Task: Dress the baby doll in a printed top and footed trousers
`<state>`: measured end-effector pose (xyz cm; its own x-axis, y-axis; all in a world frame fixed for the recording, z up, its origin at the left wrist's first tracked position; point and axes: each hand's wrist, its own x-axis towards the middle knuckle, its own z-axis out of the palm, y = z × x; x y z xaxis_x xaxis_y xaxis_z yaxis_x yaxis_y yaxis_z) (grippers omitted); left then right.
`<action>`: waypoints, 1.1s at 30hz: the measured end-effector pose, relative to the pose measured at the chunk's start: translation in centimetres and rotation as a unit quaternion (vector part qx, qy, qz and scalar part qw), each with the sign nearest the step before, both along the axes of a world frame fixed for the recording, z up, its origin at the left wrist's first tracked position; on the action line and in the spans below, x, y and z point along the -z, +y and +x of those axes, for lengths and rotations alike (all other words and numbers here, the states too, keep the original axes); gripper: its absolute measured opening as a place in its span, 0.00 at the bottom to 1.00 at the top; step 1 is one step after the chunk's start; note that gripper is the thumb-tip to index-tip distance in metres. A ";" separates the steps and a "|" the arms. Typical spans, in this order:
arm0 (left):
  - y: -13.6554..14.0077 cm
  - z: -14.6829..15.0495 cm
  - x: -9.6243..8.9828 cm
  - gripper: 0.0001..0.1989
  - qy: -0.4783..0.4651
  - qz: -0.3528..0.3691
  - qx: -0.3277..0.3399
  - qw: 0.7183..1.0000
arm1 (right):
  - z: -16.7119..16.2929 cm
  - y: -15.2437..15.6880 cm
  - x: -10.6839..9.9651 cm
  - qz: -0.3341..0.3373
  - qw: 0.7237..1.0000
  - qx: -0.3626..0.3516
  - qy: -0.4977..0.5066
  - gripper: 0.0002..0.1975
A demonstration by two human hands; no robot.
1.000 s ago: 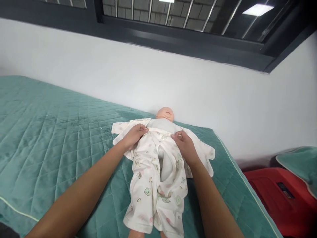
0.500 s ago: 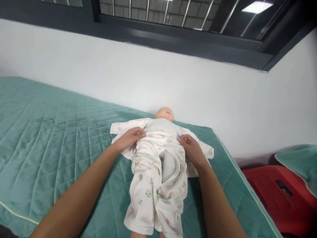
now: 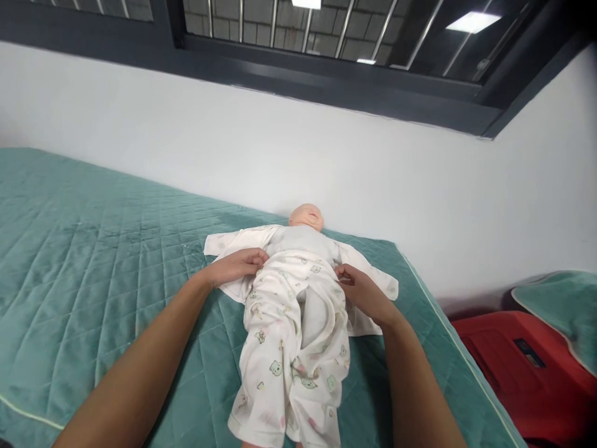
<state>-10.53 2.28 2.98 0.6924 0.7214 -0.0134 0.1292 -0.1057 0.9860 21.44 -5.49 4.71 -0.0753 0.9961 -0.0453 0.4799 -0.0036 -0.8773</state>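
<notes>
A baby doll (image 3: 305,216) lies on its back, head toward the wall. Its grey cloth torso (image 3: 303,239) shows between the spread halves of an open white baby jacket (image 3: 370,270). White baby trousers (image 3: 275,367) with small bear prints cover its legs up to the waist; a gap at the crotch shows grey cloth. My left hand (image 3: 237,266) is closed on the waistband's left side, fingers curled and fingertips partly hidden. On the opposite side of the waistband, my right hand (image 3: 364,291) is likewise closed, thumb and fingers at the cloth.
A green quilted cover (image 3: 116,261) lies under the doll, its edge running down at the right. Behind stands a white wall (image 3: 209,137) below a dark window frame (image 3: 326,87). Beyond the right edge are a red plastic object (image 3: 513,367) and more green cloth (image 3: 559,305).
Both hands have slid slightly down along the sides of the waistband, the left wrist turning flatter. The whole view has shifted a little; the doll lies as before.
</notes>
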 end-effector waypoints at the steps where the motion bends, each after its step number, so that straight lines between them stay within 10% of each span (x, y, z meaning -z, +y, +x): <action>1: 0.0 0.0 0.0 0.11 -0.001 0.003 0.001 1.000 | 0.0 0.2 0.2 0.009 1.000 0.013 -0.018 0.09; 11: 0.0 0.2 0.3 0.12 -0.009 0.001 0.013 1.000 | -0.8 1.2 1.4 0.079 0.968 0.149 -0.184 0.06; 21: 0.0 2.0 1.0 0.04 0.063 0.087 -0.231 0.967 | -0.2 0.6 1.6 0.054 0.995 0.052 -0.072 0.05; 26: 0.4 2.9 0.4 0.04 0.177 0.160 -0.203 0.950 | -0.1 0.7 2.2 0.047 0.999 0.009 -0.022 0.07; 33: 2.6 3.8 -1.5 0.07 0.211 0.062 -0.073 0.973 | -0.2 1.4 3.0 -0.002 0.994 0.084 -0.063 0.09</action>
